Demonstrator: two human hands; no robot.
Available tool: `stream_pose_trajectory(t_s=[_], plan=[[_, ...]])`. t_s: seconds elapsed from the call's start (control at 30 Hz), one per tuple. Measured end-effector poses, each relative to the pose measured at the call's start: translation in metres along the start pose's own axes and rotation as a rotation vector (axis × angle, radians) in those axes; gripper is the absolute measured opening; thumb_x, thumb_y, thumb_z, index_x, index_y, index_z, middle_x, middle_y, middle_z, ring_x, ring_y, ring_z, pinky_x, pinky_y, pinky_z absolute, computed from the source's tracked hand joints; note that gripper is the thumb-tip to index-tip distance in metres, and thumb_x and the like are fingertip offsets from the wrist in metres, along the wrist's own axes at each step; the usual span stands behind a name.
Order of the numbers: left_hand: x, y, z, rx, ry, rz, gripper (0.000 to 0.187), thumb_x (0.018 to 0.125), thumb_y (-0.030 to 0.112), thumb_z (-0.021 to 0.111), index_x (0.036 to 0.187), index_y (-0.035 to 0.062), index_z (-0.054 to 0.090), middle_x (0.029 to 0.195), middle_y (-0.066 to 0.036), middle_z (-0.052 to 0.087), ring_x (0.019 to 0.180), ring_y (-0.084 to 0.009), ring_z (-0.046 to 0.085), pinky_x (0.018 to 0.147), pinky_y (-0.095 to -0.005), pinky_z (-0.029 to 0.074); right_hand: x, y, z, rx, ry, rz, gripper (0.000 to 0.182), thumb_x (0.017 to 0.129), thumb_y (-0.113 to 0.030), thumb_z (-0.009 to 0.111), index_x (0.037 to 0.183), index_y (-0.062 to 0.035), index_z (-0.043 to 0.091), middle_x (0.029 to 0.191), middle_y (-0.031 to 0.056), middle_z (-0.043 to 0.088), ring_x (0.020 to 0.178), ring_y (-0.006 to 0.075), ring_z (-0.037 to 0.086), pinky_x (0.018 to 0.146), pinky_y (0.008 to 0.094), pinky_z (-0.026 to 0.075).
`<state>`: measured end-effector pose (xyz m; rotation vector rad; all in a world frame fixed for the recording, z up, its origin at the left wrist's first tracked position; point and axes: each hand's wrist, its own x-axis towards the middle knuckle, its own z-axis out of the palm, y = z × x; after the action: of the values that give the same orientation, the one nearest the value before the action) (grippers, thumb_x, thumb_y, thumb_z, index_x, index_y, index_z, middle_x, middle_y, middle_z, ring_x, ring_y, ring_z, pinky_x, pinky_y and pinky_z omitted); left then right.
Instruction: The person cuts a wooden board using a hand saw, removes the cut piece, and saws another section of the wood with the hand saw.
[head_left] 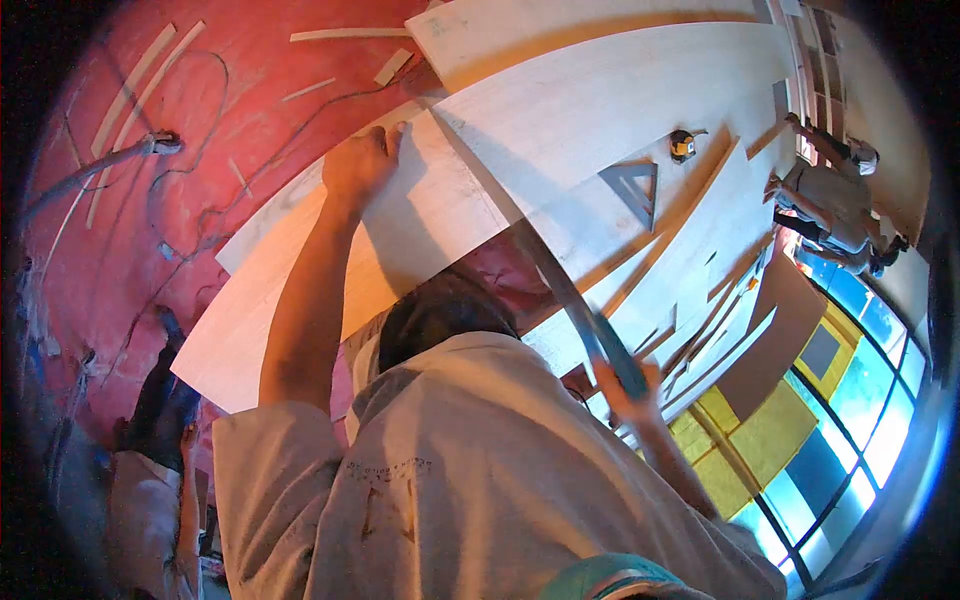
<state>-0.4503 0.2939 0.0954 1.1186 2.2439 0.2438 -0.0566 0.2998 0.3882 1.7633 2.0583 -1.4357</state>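
Note:
My right hand (630, 390) is closed round the teal-green handle (617, 355) of a handsaw. Its long blade (555, 270) slants up and left along the edge of a pale wooden board (440, 210). My left hand (358, 168) rests at the far edge of this board, fingers curled against it and the thumb side raised. Part of the blade toward its tip is hard to tell from the shadow on the wood. The board's near end juts out over a dark gap and the red floor.
A wide pale sheet (600, 100) bears a yellow tape measure (683, 146) and a set square (635, 190). Long strips (690, 215) lie on the right. Cables and offcuts (393, 67) litter the red floor (260, 60). A co-worker (835, 200) is at right; another person (150, 490) at lower left.

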Motion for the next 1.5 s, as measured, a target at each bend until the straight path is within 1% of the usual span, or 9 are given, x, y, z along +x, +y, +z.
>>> stream_pose_trajectory(t_s=[0.1,0.17,0.5,0.63,0.83,0.97,1.2,1.3,1.5], plan=[[-0.004,0.000,0.003,-0.004,-0.001,0.000,0.068,0.106,0.061,0.030,0.103,0.0074,0.073,0.092,-0.025,0.074,0.088,-0.0438,0.073,0.076,-0.0561,0.057,0.175,0.039,0.109,0.137,0.066,0.012,0.032,0.094,-0.027,0.074,0.077,-0.0014,0.067,0.063,-0.0012,0.057,0.063,0.0091,0.057,0.056,0.0304,0.046],[0.005,-0.006,0.002,0.002,0.037,-0.009,0.067,0.106,0.060,0.030,0.104,0.0078,0.073,0.093,-0.025,0.074,0.089,-0.0440,0.073,0.077,-0.0558,0.057,0.188,-0.034,0.101,0.216,-0.060,0.012,0.033,0.094,-0.028,0.074,0.076,-0.0012,0.065,0.060,0.0006,0.055,0.060,0.0089,0.054,0.054,0.0310,0.044],[0.000,-0.001,0.005,0.004,0.003,0.009,0.065,0.106,0.059,0.031,0.113,0.0114,0.075,0.095,-0.025,0.074,0.091,-0.0445,0.072,0.080,-0.0559,0.057,-0.029,0.011,-0.006,0.195,0.021,0.207,0.020,0.095,-0.017,0.073,0.081,-0.0034,0.069,0.062,-0.0036,0.059,0.057,0.0053,0.052,0.050,0.0310,0.039],[0.000,0.000,0.000,0.006,-0.034,0.007,0.066,0.106,0.060,0.031,0.111,0.0111,0.075,0.094,-0.025,0.074,0.090,-0.0449,0.072,0.079,-0.0560,0.057,-0.070,-0.008,-0.049,-0.048,-0.053,0.209,0.016,0.094,-0.015,0.072,0.092,0.0005,0.072,0.066,0.0061,0.067,0.064,0.0109,0.066,0.055,0.0313,0.050],[-0.003,-0.002,0.009,-0.035,0.070,0.001,0.071,0.104,0.065,0.030,0.114,0.0115,0.075,0.097,-0.024,0.074,0.091,-0.0460,0.071,0.081,-0.0578,0.054,0.197,0.001,0.125,0.162,-0.005,-0.163,0.022,0.094,-0.023,0.070,0.087,-0.0018,0.071,0.060,0.0038,0.056,0.058,0.0105,0.055,0.052,0.0363,0.044],[0.001,-0.011,0.020,0.023,0.024,0.056,0.067,0.105,0.063,0.032,0.117,0.0114,0.074,0.097,-0.024,0.074,0.090,-0.0463,0.071,0.080,-0.0571,0.055,0.247,-0.053,0.139,0.115,0.030,-0.056,0.032,0.086,-0.029,0.072,0.077,0.0011,0.066,0.060,0.0094,0.059,0.058,0.0172,0.057,0.057,0.0419,0.048],[-0.009,-0.001,0.011,0.006,0.029,0.025,0.067,0.106,0.059,0.032,0.104,0.0059,0.074,0.091,-0.024,0.074,0.089,-0.0430,0.073,0.077,-0.0546,0.057,0.005,-0.001,-0.007,0.012,-0.055,0.175,0.021,0.098,-0.020,0.070,0.089,-0.0025,0.074,0.064,-0.0065,0.057,0.061,0.0028,0.050,0.050,0.0272,0.039],[-0.008,0.001,0.010,-0.010,0.026,0.032,0.068,0.107,0.059,0.032,0.102,0.0057,0.074,0.090,-0.024,0.074,0.087,-0.0426,0.073,0.076,-0.0544,0.057,-0.076,-0.001,-0.060,-0.166,-0.046,0.245,0.017,0.095,-0.018,0.072,0.086,-0.0034,0.073,0.067,0.0020,0.068,0.063,0.0071,0.061,0.053,0.0280,0.046],[-0.012,0.003,0.005,-0.003,0.016,0.015,0.068,0.106,0.059,0.032,0.097,0.0053,0.073,0.089,-0.026,0.073,0.084,-0.0431,0.073,0.075,-0.0558,0.057,0.107,0.020,0.068,0.001,-0.041,-0.021,0.022,0.096,-0.020,0.071,0.085,-0.0018,0.070,0.066,0.0026,0.061,0.065,0.0083,0.059,0.057,0.0322,0.048]])
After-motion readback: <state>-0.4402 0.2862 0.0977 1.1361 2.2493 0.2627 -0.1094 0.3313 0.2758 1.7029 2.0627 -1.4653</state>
